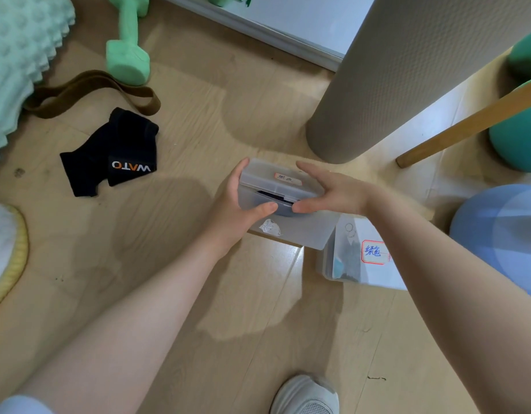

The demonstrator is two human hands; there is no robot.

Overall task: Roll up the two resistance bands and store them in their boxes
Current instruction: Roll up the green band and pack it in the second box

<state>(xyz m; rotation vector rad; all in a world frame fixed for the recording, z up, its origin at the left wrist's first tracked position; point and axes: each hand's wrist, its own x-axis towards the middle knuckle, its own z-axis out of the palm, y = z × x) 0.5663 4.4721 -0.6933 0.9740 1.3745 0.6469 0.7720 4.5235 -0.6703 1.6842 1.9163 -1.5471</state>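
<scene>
Two hands on translucent box, floor-level, near grey roll. Left hand fingers curled round left end; right hand pinching lid edge. Dark rolled band bulging out, soft, springy. Second box just right. Light, slippery plastic: best gripped at ends.

A home room used for exercise, to judge by the wood-look plank floor strewn with a green dumbbell, a knobbly mint foam roller, a rolled grey mat standing on end, teal and blue balls and a brown loop band.
</scene>
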